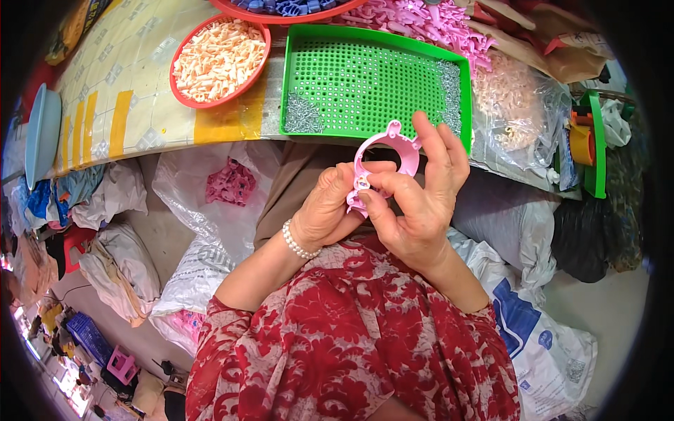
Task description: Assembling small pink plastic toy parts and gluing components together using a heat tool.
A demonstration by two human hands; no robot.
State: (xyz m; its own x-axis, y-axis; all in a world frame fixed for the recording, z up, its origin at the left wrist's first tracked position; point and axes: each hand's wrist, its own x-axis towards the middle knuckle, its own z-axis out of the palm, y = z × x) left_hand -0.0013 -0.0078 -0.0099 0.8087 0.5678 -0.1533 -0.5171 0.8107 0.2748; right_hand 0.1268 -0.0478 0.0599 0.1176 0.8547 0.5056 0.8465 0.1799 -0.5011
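My left hand, with a white bead bracelet on its wrist, grips a pink plastic ring-shaped part by its lower end. The ring stands up from my fingers, with small lugs on its outside. At that lower end, the thumb and index finger of my right hand pinch around a small pale piece too small to name. The other right fingers stick up, apart from the ring. Just beyond my hands is a green perforated tray. It holds small metal screws in its left and right ends.
A red basket of cream plastic pieces stands left of the tray. Blue parts fill another basket behind. Pink parts and a clear bag of pale pieces lie to the right. Plastic sacks flank my lap.
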